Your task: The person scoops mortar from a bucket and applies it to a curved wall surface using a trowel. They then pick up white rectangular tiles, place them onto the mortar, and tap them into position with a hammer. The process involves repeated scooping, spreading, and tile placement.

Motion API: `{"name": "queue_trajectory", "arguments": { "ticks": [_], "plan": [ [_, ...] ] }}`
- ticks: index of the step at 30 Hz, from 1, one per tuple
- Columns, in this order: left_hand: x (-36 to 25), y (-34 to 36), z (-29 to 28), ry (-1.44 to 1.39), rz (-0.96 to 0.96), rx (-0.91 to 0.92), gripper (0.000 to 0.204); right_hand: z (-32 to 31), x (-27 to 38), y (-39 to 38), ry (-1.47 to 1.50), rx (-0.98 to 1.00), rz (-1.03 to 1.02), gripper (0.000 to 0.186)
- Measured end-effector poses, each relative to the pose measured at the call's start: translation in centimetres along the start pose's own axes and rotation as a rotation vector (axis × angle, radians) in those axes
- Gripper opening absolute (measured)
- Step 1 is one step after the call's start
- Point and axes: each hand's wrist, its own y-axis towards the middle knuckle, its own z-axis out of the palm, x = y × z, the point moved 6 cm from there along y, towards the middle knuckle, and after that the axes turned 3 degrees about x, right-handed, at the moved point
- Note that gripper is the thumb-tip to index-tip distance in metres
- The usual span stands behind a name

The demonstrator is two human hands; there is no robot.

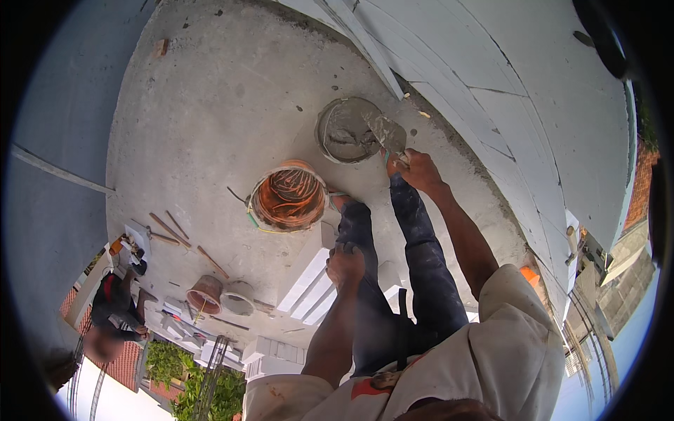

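Nearest the lens, a pale shirt fills the lower right. Left of it, the left hand rests fingers curled on a dark trouser knee, gripping nothing. At centre sits an orange-rimmed bucket; above right, the mortar bucket. The right hand is clamped on a trowel over that bucket's rim. Wet mortar could slide off the blade. The slab edge lower left drops away; bare concrete upper left offers room.
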Motion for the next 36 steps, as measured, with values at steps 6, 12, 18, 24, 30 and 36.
{"name": "queue_trajectory", "arguments": {
  "ticks": [6,12,18,24,30,36],
  "plan": [
    [1.6,-0.3,1.9,-0.041,0.021,-0.033,0.05,5.9,-1.5,11.5,-0.429,-0.059,0.011,0.038],
    [1.5,-1.0,1.8,-0.059,-0.001,-0.025,0.047,12.0,-1.9,16.1,-0.431,0.07,-0.09,0.03],
    [1.8,-0.7,1.7,-0.082,0.051,-0.028,0.044,9.9,-7.6,12.4,0.054,0.014,-0.352,0.036],
    [3.4,-1.5,1.5,-0.093,0.062,-0.092,0.05,4.5,1.2,-0.6,0.673,0.149,-0.212,0.017],
    [5.3,-4.8,-2.9,-0.336,0.232,-0.026,0.064,-11.6,16.6,-12.7,1.007,0.183,-0.414,0.016],
    [11.6,-4.4,-4.7,-0.477,0.338,-0.23,0.054,-30.0,32.2,-18.4,0.931,-0.018,-0.538,0.026]
  ]
}}
